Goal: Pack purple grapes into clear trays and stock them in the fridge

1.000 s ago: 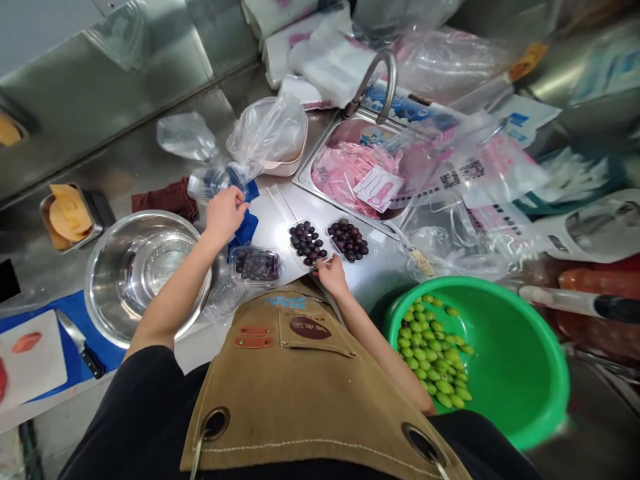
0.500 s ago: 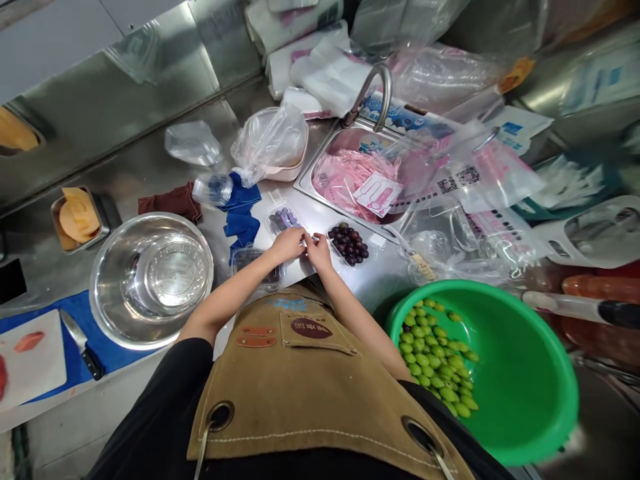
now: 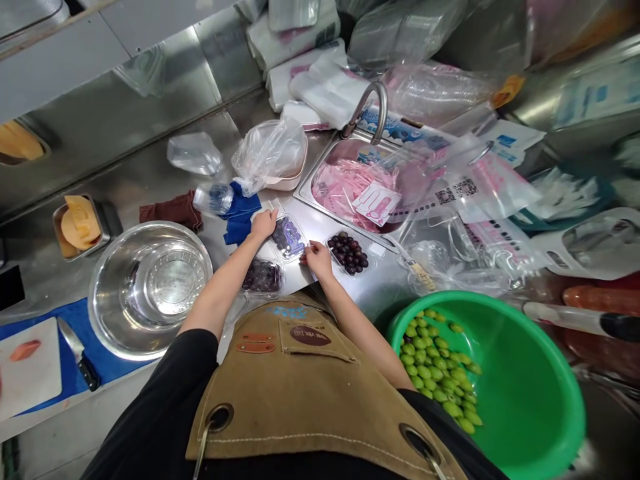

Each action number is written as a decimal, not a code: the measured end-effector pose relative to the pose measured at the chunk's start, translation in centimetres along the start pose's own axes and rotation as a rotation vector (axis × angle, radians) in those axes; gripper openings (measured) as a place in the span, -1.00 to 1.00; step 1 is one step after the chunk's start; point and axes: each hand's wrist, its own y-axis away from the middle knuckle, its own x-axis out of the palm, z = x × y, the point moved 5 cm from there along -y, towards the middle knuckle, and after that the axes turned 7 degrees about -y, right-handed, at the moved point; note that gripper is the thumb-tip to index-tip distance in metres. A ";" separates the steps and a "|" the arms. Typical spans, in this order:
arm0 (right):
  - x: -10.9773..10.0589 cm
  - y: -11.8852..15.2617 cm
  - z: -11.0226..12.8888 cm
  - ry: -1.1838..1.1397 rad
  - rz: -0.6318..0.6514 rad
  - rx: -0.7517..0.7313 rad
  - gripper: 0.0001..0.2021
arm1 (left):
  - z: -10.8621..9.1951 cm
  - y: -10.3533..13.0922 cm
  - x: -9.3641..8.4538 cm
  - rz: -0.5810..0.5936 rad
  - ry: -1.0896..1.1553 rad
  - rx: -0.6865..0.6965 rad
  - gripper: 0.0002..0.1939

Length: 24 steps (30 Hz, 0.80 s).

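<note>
On the desk [image 3: 220,230], the left hand [image 3: 264,224], fingers nearly together, meets the left edge of the labelled box [image 3: 288,236], the right hand [image 3: 319,260], fingers curled narrow, is at its near right corner, and the grapes [image 3: 349,252] lie just right of that box.

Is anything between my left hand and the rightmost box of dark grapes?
Yes. The purple-topped box comes first, right beside your left hand, then your right hand, just short of the rightmost box of dark grapes.
</note>
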 end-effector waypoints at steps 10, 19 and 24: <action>0.0 1.2 2.5 -0.231 -0.025 0.038 -0.74 | -0.9 1.1 -2.8 -0.092 0.195 0.000 -0.54; -2.7 4.5 9.1 -0.210 0.216 -0.278 -0.50 | 1.8 10.4 -5.9 0.140 1.129 -0.002 -0.29; -0.1 9.0 6.1 -0.201 0.399 -0.110 -0.47 | 5.4 15.9 -2.7 -0.047 1.145 -0.228 -0.40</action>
